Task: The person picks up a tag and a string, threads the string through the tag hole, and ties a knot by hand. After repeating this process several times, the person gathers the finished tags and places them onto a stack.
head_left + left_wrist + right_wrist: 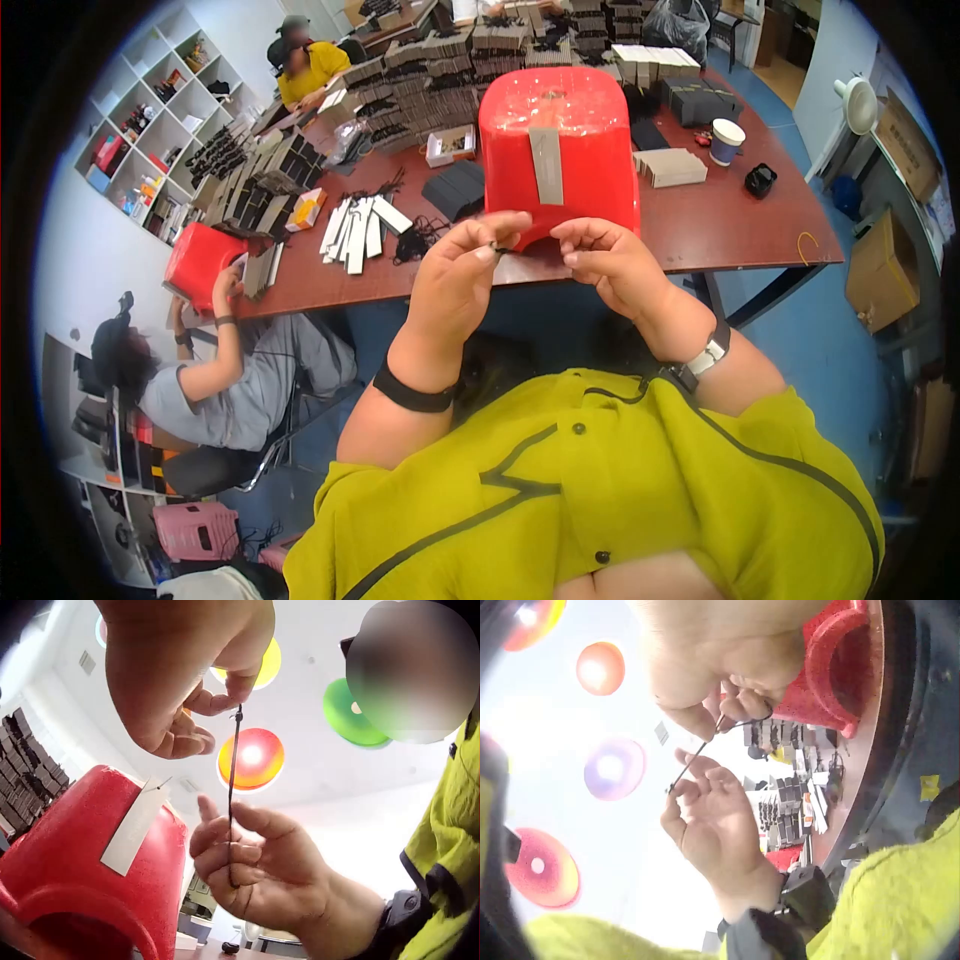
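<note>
A thin dark cord (pixel 234 769) is stretched between both hands. My left hand (pixel 455 285) pinches its knotted end between thumb and finger, seen at the top of the left wrist view. My right hand (pixel 625 275) holds the other end, thumb and fingers curled on it; in the right wrist view a loop of cord (pixel 750 722) passes by its fingers. Just beyond the hands a red plastic stool (pixel 595 120) stands on the table. A pale rectangular tag (pixel 546 165) lies against its side, with a thin string end at the tag's top in the left wrist view.
On the table (pixel 720 235) are white strips (pixel 355 235), dark cords (pixel 420 238), stacked cards (pixel 670 167), a paper cup (pixel 726 142) and tall bundled stacks behind. A seated person (pixel 215 395) at left handles another red stool (pixel 200 262); someone in yellow (pixel 318 72) sits farther back.
</note>
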`<state>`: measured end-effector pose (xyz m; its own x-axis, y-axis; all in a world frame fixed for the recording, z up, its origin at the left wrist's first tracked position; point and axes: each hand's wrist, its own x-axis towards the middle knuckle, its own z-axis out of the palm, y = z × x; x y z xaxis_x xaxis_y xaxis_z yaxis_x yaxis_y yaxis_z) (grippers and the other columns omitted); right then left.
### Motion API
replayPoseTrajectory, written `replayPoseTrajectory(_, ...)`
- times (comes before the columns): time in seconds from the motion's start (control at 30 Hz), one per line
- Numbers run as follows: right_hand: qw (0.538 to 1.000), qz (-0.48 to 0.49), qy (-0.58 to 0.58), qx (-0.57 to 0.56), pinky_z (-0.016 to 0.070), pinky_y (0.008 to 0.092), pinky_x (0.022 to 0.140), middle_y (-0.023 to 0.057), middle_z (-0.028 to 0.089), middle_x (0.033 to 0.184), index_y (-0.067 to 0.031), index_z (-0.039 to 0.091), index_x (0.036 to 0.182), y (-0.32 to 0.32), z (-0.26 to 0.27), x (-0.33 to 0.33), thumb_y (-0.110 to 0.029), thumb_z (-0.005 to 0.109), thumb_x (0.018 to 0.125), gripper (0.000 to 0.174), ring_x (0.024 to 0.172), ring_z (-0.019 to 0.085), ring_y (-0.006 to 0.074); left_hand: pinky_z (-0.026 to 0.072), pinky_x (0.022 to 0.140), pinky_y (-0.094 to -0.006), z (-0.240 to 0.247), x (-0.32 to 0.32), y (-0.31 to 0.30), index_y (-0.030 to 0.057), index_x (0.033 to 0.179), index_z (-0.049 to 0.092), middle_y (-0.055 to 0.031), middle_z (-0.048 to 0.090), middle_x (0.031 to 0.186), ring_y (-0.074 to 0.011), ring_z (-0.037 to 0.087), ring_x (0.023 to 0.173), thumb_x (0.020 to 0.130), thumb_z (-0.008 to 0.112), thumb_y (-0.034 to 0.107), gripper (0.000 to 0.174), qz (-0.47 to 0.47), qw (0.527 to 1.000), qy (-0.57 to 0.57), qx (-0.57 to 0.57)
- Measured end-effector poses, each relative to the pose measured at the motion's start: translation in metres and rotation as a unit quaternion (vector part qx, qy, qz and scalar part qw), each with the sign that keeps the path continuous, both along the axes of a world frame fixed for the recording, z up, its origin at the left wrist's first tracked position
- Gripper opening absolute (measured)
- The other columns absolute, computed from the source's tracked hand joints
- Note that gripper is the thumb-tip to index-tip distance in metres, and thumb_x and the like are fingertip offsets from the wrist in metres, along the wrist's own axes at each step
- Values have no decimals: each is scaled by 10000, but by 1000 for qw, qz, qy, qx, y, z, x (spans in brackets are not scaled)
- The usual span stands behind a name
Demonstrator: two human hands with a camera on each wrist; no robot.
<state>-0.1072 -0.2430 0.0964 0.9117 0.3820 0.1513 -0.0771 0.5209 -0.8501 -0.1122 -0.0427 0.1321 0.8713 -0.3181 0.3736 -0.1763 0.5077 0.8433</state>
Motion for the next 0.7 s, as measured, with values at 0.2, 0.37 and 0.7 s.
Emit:
replayPoseTrajectory(0.2, 991, -102, -74, 48, 483, 247, 755, 17, 531, 872, -41, 527, 981, -12, 9, 33, 78, 615, 740, 284, 811, 571, 112, 372, 670, -278, 5, 39, 7, 56, 882, 423, -11, 398, 708, -121, 392, 670, 854, 448, 99, 57, -64, 998, 3, 21)
replayPoseTrajectory(0.37, 947, -249, -201, -28, 460, 209, 720, 0, 536, 853, -47, 499, 941, 1, 49, 64, 49, 645, 742, 265, 778, 560, 78, 320, 528, -190, 23, 87, -6, 75, 865, 445, 32, 414, 709, -45, 364, 595, 858, 477, 90, 36, 176, 941, -164, 236)
replayPoseTrajectory(0.7, 916, -328, -160, -169, 451, 225, 631, 5, 547, 797, -43, 509, 942, 13, 39, 75, -32, 668, 718, 275, 663, 532, 67, 310, 497, -183, -8, 105, -4, 74, 846, 464, 48, 417, 666, -32, 359, 563, 849, 489, 72, 25, 191, 965, -76, 161)
